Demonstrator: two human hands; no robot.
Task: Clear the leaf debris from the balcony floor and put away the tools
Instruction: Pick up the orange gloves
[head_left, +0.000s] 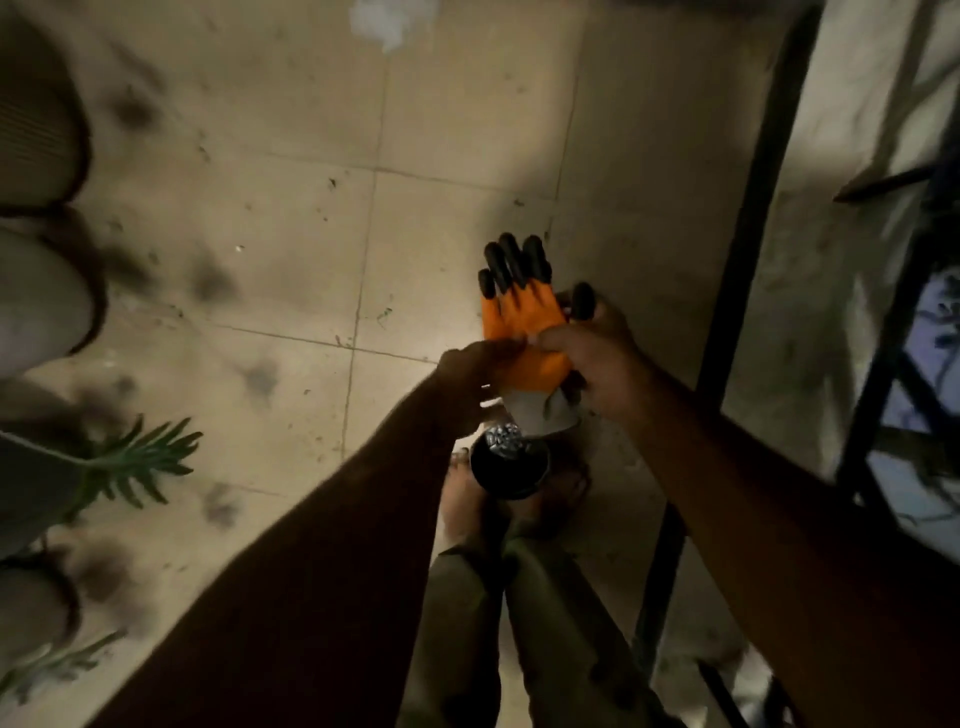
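Orange glove (524, 325) with black claw tips is pinched by the left hand (467, 382) and gripped by the right hand (602, 358), seemingly over a black pot (511, 475).

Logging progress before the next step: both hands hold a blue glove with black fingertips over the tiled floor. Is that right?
Not quite. The glove is orange, not blue, as the head view shows. The rest stands: the left hand and the right hand both hold it over the tiled floor.
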